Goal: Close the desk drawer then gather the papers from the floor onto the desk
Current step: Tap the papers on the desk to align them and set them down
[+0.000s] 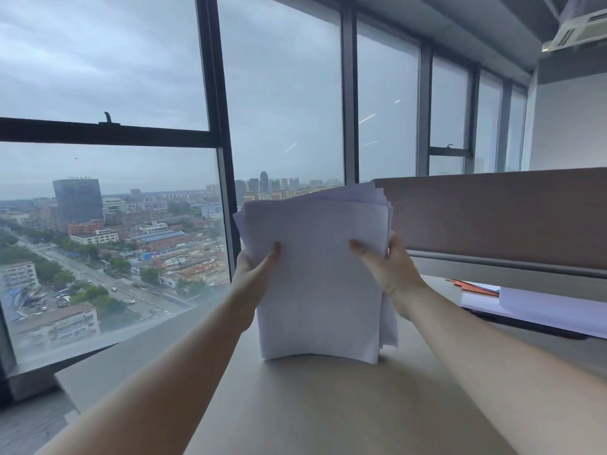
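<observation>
My left hand (254, 262) and right hand (389, 264) are clamped on the two side edges of the papers (317, 274), thumbs in front, and the stack stands upright with its bottom edge resting on the desk (295, 405). The sheets fan unevenly at the top and bow near the foot, so I judge that a loosened grip would let them slump or slide off the desk edge left of the stack. Right of the stack lie other sheets (542, 307) before the partition (492, 218), and behind it the window (131, 159).
</observation>
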The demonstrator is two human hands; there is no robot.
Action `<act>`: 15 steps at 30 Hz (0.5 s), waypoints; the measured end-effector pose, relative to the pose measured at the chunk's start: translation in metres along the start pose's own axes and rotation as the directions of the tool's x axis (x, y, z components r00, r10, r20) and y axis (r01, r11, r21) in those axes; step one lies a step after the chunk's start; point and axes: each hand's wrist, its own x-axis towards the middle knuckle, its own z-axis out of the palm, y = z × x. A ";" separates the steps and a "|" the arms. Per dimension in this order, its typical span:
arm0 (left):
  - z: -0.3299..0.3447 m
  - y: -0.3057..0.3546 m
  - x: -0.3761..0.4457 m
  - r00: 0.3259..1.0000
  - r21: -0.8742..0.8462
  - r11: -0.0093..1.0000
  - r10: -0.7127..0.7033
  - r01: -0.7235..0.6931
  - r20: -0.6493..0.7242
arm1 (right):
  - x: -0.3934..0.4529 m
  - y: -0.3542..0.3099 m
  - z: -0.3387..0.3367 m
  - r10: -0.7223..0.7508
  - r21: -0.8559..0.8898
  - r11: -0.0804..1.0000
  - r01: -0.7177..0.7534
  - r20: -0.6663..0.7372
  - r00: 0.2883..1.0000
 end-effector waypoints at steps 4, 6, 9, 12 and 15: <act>0.001 -0.011 0.002 1.000 -0.013 1.000 -0.006 0.006 -0.017 | 0.001 0.008 -0.001 0.024 -0.010 1.000 -0.024 0.013 1.000; 0.004 -0.016 0.004 1.000 -0.034 0.999 -0.021 0.020 -0.015 | 0.002 0.011 0.000 0.040 -0.008 0.999 -0.040 0.011 0.999; 0.011 -0.011 0.008 1.000 -0.138 0.990 0.016 -0.017 -0.006 | 0.006 0.011 0.002 0.048 0.026 0.999 -0.048 -0.023 0.999; 0.017 -0.002 0.012 0.996 -0.147 0.988 0.038 -0.049 -0.077 | 0.011 0.006 0.003 0.009 0.029 1.000 -0.006 -0.101 0.995; 0.020 -0.003 0.019 0.987 -0.061 0.998 0.022 -0.032 -0.160 | 0.014 0.009 0.001 0.023 0.009 1.000 -0.022 -0.119 0.993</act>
